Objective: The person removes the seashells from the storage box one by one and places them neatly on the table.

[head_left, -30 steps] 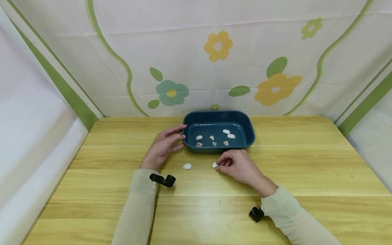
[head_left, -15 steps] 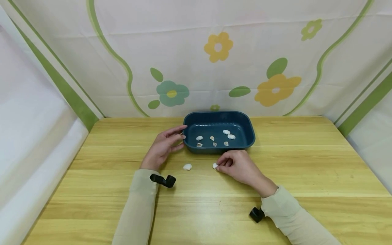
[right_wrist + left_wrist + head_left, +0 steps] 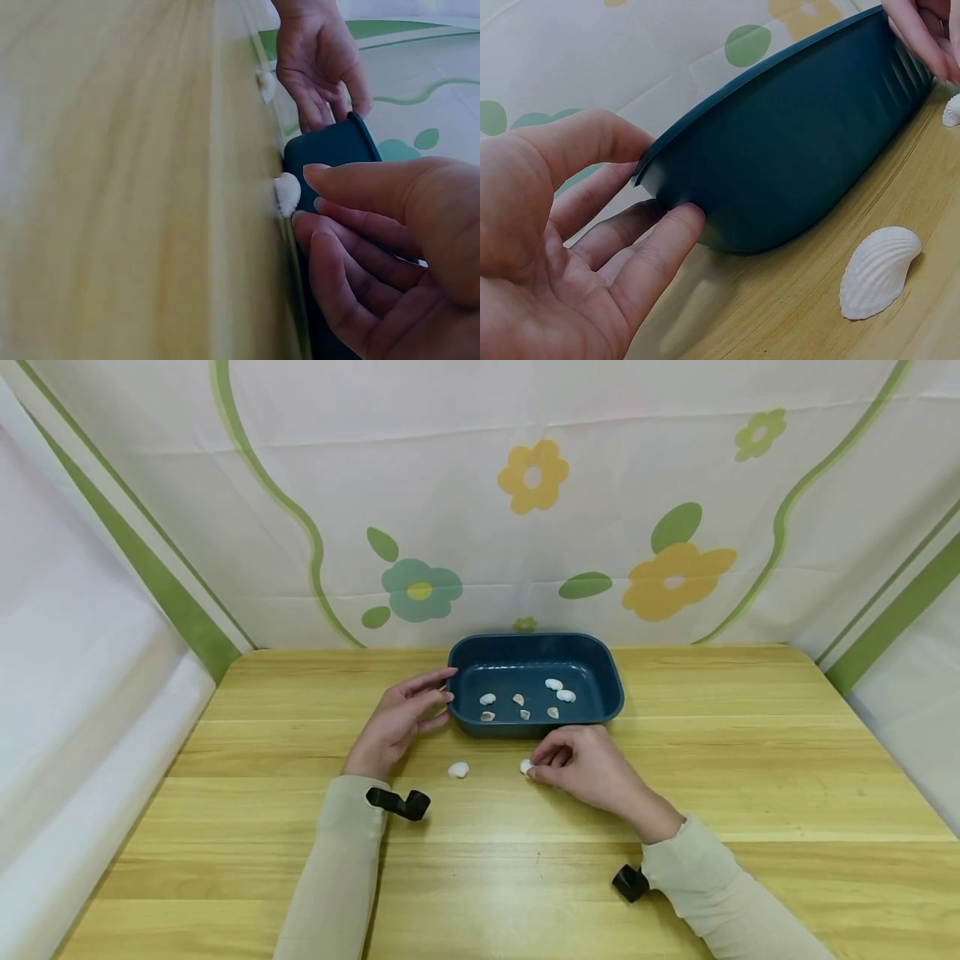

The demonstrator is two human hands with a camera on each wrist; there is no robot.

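A white seashell (image 3: 526,767) lies on the table in front of the dark blue rectangular dish (image 3: 536,727); my right hand (image 3: 588,768) has thumb and finger at its right edge, in a loose pinch. In the right wrist view this seashell (image 3: 287,195) sits right at those fingertips. My left hand (image 3: 393,722) rests against the dish's left end, fingers extended and spread along the outer wall and rim, as the left wrist view also shows. A second ribbed white seashell (image 3: 881,271) lies on the table between the hands. Inside the dish are several shells (image 3: 566,696), some white, some brownish.
The wooden table (image 3: 480,877) stretches toward me and to both sides. Behind the dish hangs a white cloth (image 3: 450,485) with flower prints. A black camera mount (image 3: 401,803) sticks out from the left cuff, another camera mount (image 3: 630,883) from the right.
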